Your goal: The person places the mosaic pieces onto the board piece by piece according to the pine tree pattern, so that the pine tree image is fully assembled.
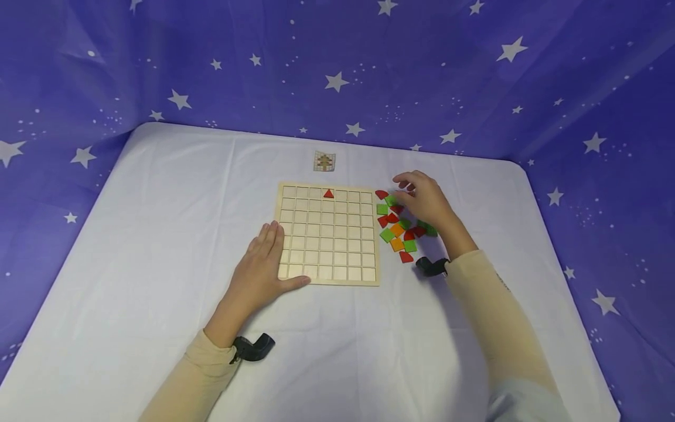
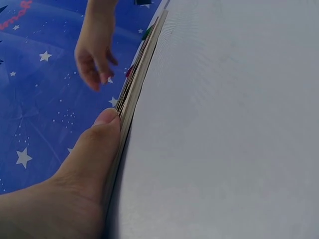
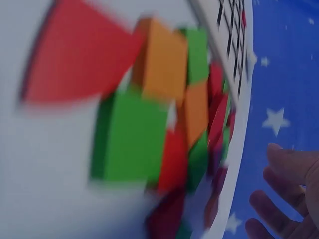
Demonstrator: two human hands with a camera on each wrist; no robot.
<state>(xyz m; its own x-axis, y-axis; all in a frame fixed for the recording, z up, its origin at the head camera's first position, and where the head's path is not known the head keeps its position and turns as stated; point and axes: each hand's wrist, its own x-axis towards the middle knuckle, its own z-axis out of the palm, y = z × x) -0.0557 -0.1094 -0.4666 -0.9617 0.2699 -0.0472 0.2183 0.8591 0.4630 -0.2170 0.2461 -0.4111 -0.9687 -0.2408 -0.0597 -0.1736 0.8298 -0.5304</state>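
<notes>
One red triangle sits in the far row of your wooden grid board on the white-covered table. Just right of the board lie the loose red, green and orange pieces, some partly hidden by your right hand; the right wrist view blurs the nearest and cuts that hand off. It hovers above them, fingers free and loosely bent. Your left hand rests against the board's left edge, fingers straight and relaxed, thumb along the near edge. Beyond, the small card is too tiny to read.

Red, green and orange blocks crowd beside a gridded board — right grip loosely curled.
</notes>
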